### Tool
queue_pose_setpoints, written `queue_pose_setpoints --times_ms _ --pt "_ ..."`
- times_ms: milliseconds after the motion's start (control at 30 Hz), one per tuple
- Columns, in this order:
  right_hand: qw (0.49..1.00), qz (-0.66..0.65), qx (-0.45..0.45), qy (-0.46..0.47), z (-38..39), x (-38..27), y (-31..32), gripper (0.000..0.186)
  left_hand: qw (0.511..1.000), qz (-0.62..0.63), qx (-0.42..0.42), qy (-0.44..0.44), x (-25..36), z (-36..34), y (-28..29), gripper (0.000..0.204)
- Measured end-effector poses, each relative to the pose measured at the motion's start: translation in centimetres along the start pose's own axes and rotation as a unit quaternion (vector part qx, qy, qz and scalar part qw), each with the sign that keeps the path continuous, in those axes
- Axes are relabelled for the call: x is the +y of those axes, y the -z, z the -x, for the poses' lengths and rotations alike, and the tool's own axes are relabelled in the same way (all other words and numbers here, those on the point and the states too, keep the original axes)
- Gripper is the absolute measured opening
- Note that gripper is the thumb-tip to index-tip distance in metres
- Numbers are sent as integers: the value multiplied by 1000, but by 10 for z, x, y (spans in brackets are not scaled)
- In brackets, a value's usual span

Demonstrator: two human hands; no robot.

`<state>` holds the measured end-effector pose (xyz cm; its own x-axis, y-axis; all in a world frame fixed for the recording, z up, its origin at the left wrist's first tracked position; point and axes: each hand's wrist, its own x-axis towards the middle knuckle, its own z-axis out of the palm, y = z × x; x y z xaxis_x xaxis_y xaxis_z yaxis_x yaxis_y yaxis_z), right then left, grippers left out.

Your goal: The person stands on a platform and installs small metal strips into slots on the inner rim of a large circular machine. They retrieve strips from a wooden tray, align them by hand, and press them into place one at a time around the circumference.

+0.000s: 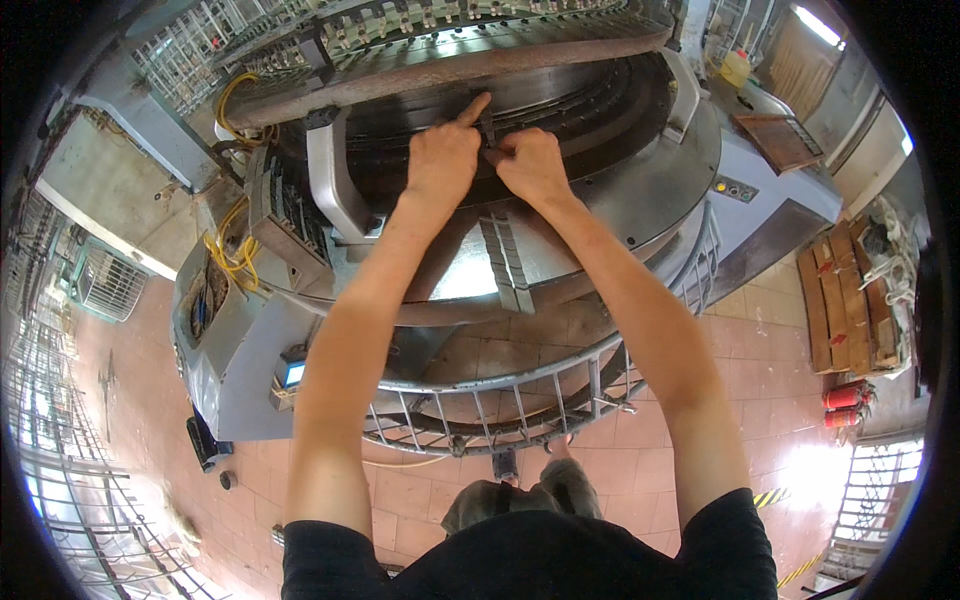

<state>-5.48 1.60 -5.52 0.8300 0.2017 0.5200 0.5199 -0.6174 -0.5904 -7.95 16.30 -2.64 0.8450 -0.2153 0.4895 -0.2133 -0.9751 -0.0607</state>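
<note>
At the dark curved inner bed of a large round metal machine (590, 100), my left hand (443, 158) reaches in with its index finger stretched out and the other fingers curled; what is under them is hidden. My right hand (528, 162), just beside it, pinches a thin metal piece (487, 125) that stands between the two hands, close to the left fingertip. Two narrow metal strips (505, 262) lie side by side on the shiny plate below my hands.
Metal posts (335, 170) flank the opening under a rim with rows of fittings. Yellow hoses (235, 260) hang left, a button panel (735, 188) sits right. A curved railing (520, 388) runs below. Wooden boards (840, 295) and red cylinders (842, 400) stand at the right.
</note>
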Motion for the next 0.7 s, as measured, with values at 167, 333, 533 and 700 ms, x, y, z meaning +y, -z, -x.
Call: queue_pose_setpoints --times_ms 167,333,533,700 --pt "998 43 41 -7 8 -8 1 22 994 30 -65 -82 -24 1 14 41" --pt "990 128 -6 -66 12 -20 5 28 986 -13 -112 -124 -29 0 20 47" --pt "984 160 -33 -75 14 -21 3 25 980 37 -189 -41 -28 -10 33 80" --pt "988 142 -47 -48 15 -14 3 23 977 61 -189 -73 -36 -15 26 73"
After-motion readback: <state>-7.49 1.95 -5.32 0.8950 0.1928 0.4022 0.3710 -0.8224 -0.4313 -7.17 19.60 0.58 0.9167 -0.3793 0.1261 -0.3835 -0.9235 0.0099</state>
